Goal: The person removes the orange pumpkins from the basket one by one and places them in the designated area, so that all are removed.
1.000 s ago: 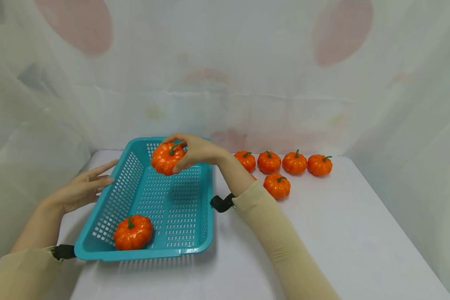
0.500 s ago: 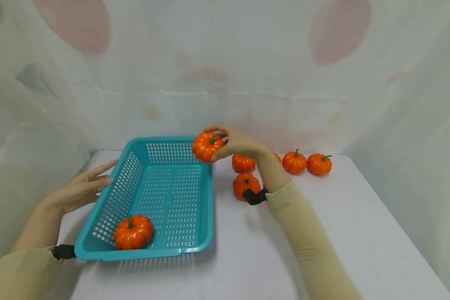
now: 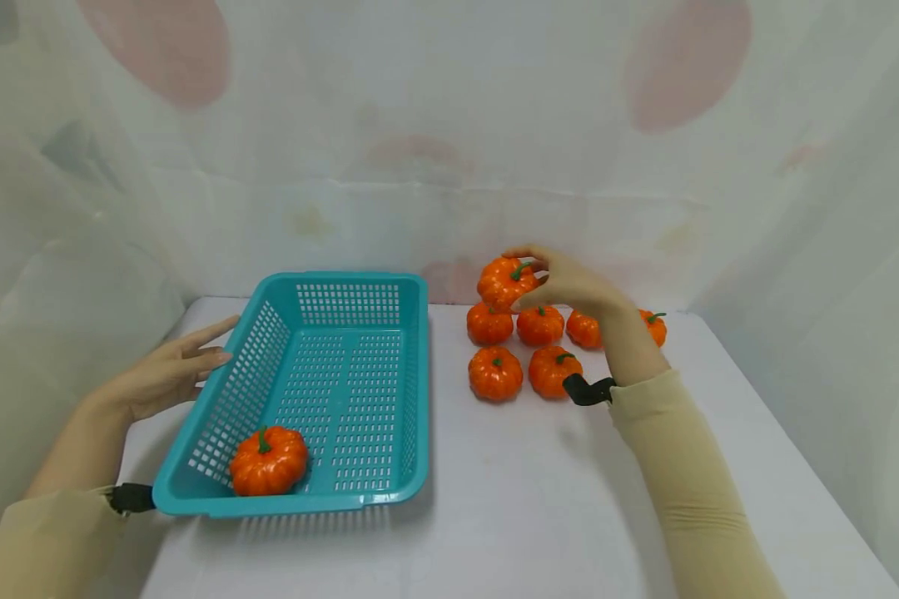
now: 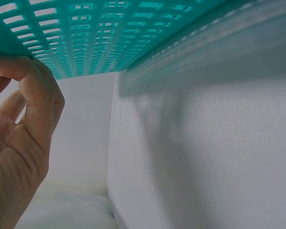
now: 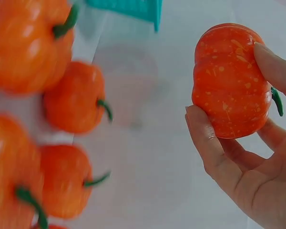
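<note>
My right hand (image 3: 569, 281) holds a small orange pumpkin (image 3: 506, 284) with a green stem, raised above the back row of pumpkins. In the right wrist view, thumb and fingers pinch this pumpkin (image 5: 231, 81) from opposite sides. At the left, my left hand (image 3: 166, 371) touches the outer left side of a turquoise plastic basket (image 3: 418, 391), its index finger and thumb at the rim. The left wrist view has that hand (image 4: 26, 119) against the perforated basket wall (image 4: 93, 38). One pumpkin (image 3: 269, 462) lies in the basket's near left corner.
Several more pumpkins stand right of the basket: a back row including one pumpkin (image 3: 489, 324), partly hidden by my right arm, and two in front (image 3: 495, 373). The white table (image 3: 494, 516) meets a pale patterned cloth (image 3: 449, 166) behind and at both sides.
My right hand has carried the pumpkin rightward, from over the basket to above the back row of pumpkins. The left hand and the basket have stayed in place.
</note>
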`<act>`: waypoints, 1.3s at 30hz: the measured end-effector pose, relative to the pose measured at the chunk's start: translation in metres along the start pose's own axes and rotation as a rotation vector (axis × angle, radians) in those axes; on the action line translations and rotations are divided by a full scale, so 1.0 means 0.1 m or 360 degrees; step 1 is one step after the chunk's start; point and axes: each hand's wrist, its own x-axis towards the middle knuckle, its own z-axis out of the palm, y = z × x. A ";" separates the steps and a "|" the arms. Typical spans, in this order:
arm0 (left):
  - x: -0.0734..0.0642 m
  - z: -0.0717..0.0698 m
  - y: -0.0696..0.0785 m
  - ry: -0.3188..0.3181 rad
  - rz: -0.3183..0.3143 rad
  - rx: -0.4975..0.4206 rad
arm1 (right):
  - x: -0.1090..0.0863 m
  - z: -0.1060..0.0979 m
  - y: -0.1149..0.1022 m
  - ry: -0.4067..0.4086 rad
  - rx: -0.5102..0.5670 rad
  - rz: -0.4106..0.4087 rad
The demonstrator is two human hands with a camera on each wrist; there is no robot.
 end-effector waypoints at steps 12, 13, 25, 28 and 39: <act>0.00 0.00 0.01 -0.0011 0.0016 -0.0045 | -0.35 -0.37 0.49 0.0116 -0.0134 0.0202; 0.00 0.00 0.01 -0.0007 0.0017 -0.0042 | -0.38 -0.39 0.54 0.0117 -0.0129 0.0213; 0.00 0.00 -0.01 -0.0004 0.0005 -0.0041 | -0.63 -0.47 0.99 0.0105 -0.0062 0.0317; 0.00 0.00 -0.01 -0.0005 0.0006 -0.0042 | -0.68 -0.48 1.09 0.0103 -0.0016 0.0320; 0.00 0.01 -0.02 0.0005 0.0004 -0.0020 | -0.86 -0.45 1.46 0.0033 0.0149 0.0371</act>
